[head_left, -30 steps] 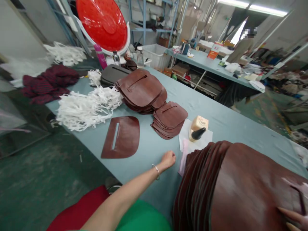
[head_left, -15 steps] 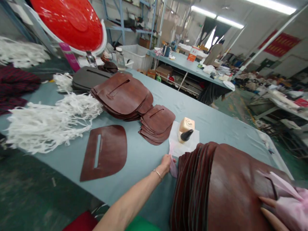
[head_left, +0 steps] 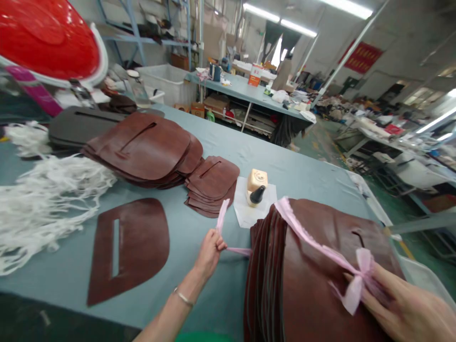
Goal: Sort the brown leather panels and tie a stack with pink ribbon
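Note:
A thick stack of brown leather panels lies at the right front of the table, the top one with a short slot. Across its upper face runs a pink strip, gathered into a bow-like bunch at my right hand, whose fingers grip it low over the leather. Left of the stack, my left hand is closed on a pink strip end; one piece sticks up from the fist and another stretches to the stack's side. Whether both belong to one strip is hidden by the stack.
A glue bottle with a black nozzle stands on white paper behind the stack. Smaller leather stacks, a slotted single panel and white strips lie leftward. A person stands far back.
My left hand has pulled its pink strip leftward, away from the stack. My right hand now holds a bunched strip over the top panel, with pink stretched across it. The view has swung right.

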`<state>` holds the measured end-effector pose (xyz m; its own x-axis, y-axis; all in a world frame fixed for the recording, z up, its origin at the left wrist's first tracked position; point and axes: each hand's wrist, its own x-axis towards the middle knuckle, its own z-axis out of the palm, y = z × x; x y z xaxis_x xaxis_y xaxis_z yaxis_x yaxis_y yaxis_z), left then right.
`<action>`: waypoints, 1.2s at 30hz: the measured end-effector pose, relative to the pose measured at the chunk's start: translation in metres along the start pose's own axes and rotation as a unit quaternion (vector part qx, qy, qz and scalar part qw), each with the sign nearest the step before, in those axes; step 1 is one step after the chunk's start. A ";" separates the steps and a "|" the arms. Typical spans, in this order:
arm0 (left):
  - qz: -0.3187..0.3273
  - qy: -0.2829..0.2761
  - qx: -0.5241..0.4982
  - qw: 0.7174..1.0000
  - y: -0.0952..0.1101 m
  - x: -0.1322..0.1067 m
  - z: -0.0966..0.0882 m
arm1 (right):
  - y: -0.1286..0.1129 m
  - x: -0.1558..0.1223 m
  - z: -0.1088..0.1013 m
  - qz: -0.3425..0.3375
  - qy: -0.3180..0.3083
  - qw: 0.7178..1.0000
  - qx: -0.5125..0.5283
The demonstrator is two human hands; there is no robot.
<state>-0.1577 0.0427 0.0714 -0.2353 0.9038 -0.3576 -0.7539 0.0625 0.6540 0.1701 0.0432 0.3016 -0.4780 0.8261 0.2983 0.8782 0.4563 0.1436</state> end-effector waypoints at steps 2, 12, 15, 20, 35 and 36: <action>0.010 0.016 -0.025 1.000 0.010 -0.013 -0.005 | -0.002 0.001 -0.001 -0.008 -0.013 1.000 -0.024; 0.074 0.049 -0.046 0.995 0.084 -0.074 -0.011 | -0.012 0.006 -0.004 -0.004 -0.053 0.997 -0.062; 0.107 -0.029 -0.010 0.994 0.092 -0.072 0.030 | -0.013 0.008 -0.001 0.003 -0.046 0.997 -0.064; 0.123 -0.286 0.171 0.935 0.081 -0.071 0.129 | -0.024 0.025 -0.012 0.065 -0.064 0.992 0.089; 0.320 -0.418 0.394 0.753 0.060 -0.114 0.202 | -0.068 0.019 -0.039 0.159 -0.037 0.897 0.410; 0.329 -0.430 0.410 0.734 0.059 -0.114 0.203 | -0.066 0.018 -0.040 0.167 -0.041 0.896 0.409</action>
<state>-0.0511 0.0292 0.2863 0.3570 0.7637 0.5378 0.0548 -0.5919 0.8041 0.1040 0.0150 0.3350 -0.2204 0.9679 0.1209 0.6816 0.2415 -0.6907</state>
